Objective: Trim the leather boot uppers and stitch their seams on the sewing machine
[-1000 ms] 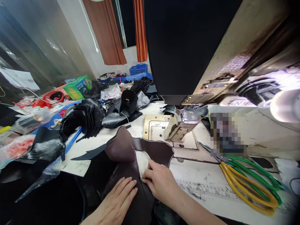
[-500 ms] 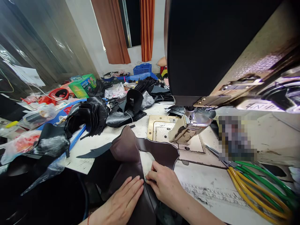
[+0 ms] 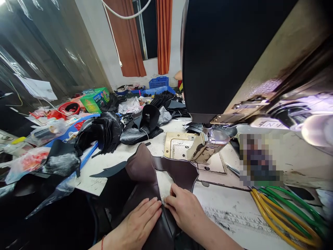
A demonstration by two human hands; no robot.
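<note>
Brown seamed piece [image 3: 142,165], curved edges, on white table [image 3: 215,201]

The head camera looks forward and down from the worker's eye level, with the left hand [image 3: 137,222] and right hand [image 3: 188,210] close below, at bottom centre. The sewing machine [image 3: 223,62] looms near at upper right, while the view runs across the table [image 3: 223,199] to the curtains [image 3: 164,38] well beyond.

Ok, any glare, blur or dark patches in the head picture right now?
Head view: the lamp glares white near the right edge; the lower left sinks to near-black; a pixelated block hides detail right of centre; the left hand and right hand look fairly sharp.
</note>
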